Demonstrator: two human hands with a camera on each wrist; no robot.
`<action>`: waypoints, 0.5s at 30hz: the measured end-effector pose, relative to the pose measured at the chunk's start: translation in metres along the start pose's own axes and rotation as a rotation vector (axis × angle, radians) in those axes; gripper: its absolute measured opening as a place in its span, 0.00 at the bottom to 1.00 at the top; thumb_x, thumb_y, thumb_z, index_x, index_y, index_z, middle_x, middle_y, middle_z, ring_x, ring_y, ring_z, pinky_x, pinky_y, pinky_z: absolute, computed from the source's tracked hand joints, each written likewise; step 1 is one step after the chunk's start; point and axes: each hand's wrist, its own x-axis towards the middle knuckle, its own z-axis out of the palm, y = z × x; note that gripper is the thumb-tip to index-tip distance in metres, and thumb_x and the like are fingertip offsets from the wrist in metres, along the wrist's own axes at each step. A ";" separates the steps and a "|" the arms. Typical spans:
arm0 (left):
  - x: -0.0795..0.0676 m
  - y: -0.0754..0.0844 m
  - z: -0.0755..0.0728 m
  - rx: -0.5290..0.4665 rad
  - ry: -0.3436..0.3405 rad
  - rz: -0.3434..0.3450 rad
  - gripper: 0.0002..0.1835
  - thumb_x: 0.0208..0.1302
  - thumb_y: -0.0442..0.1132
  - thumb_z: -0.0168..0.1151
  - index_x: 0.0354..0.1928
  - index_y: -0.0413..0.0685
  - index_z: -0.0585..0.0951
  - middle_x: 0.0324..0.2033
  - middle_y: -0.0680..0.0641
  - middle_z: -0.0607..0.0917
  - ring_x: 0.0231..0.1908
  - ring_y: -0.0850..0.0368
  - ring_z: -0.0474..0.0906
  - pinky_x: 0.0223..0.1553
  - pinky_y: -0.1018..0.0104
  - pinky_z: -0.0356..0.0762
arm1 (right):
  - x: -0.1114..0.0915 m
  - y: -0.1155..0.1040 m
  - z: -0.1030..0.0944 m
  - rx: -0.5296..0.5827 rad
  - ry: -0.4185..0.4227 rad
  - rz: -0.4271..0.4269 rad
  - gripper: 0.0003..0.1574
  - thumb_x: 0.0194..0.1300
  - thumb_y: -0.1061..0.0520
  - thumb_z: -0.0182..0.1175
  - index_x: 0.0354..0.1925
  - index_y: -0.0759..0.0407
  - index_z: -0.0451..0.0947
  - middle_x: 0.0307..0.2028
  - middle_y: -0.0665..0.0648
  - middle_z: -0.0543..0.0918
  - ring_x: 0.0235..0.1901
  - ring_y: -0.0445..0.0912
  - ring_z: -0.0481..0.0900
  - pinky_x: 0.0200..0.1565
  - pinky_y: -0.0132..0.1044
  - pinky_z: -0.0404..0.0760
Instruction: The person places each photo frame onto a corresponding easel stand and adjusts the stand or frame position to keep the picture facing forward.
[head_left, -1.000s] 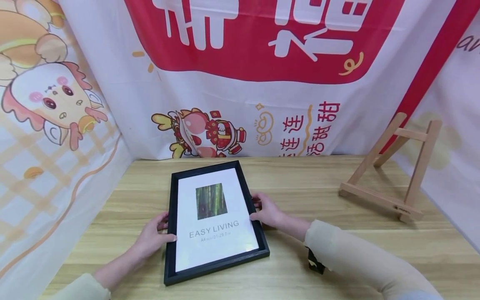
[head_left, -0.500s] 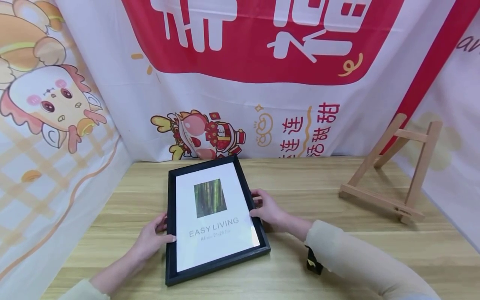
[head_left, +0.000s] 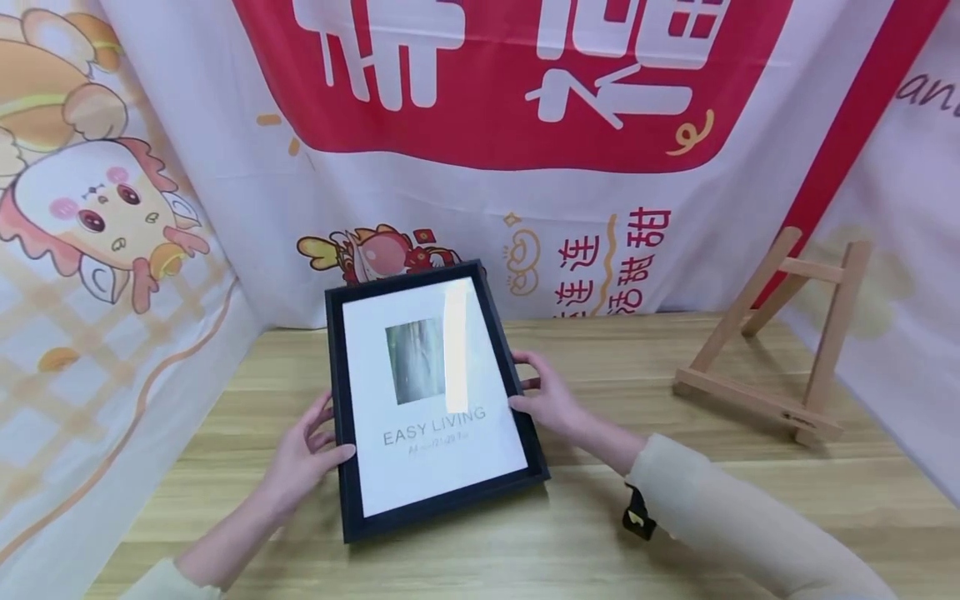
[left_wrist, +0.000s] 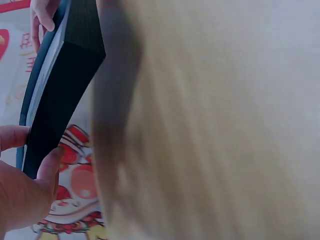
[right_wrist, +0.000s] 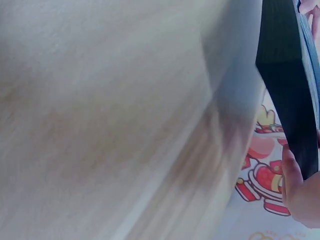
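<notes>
A black picture frame with a white "EASY LIVING" insert and a small bamboo picture is held between both hands, tilted with its far end raised. My left hand grips its left side, thumb on the front border and fingers behind the edge. On the opposite side my right hand grips the border the same way. Both wrist views show the frame's dark side wall off the table, a shadow beneath it. A bright streak of glare crosses the front pane.
A wooden tabletop easel stands at the right of the wooden table. White printed cloth hangs behind the table and along both sides. A black strap device shows at the right wrist.
Both hands have lifted the picture frame off the table and raised its far end. The frame now covers part of the cartoon on the back cloth. The easel stays put.
</notes>
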 end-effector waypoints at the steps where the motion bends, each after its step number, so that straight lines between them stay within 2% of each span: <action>1: 0.001 0.004 0.001 0.014 0.010 0.031 0.49 0.60 0.22 0.61 0.77 0.44 0.43 0.69 0.28 0.57 0.62 0.31 0.65 0.49 0.73 0.76 | -0.001 -0.002 -0.002 0.008 0.006 -0.017 0.43 0.57 0.78 0.60 0.68 0.61 0.62 0.67 0.63 0.63 0.51 0.60 0.73 0.46 0.43 0.82; 6: 0.005 0.021 0.009 0.073 0.042 0.135 0.49 0.60 0.22 0.62 0.77 0.50 0.47 0.65 0.31 0.66 0.59 0.37 0.70 0.51 0.77 0.73 | -0.006 -0.006 -0.017 0.047 0.051 -0.101 0.44 0.58 0.78 0.58 0.70 0.59 0.60 0.66 0.63 0.63 0.51 0.61 0.73 0.48 0.44 0.82; 10: 0.011 0.032 0.019 0.060 0.037 0.186 0.50 0.59 0.21 0.62 0.77 0.56 0.49 0.62 0.34 0.68 0.58 0.39 0.72 0.50 0.72 0.76 | -0.013 -0.004 -0.031 0.073 0.090 -0.156 0.44 0.58 0.79 0.57 0.71 0.61 0.59 0.64 0.66 0.64 0.51 0.61 0.73 0.48 0.41 0.81; 15: 0.019 0.040 0.033 0.009 0.012 0.211 0.50 0.60 0.21 0.61 0.77 0.62 0.50 0.63 0.36 0.66 0.59 0.40 0.70 0.47 0.66 0.80 | -0.021 0.002 -0.048 0.098 0.110 -0.203 0.44 0.59 0.79 0.57 0.71 0.62 0.57 0.64 0.68 0.65 0.51 0.61 0.72 0.47 0.34 0.81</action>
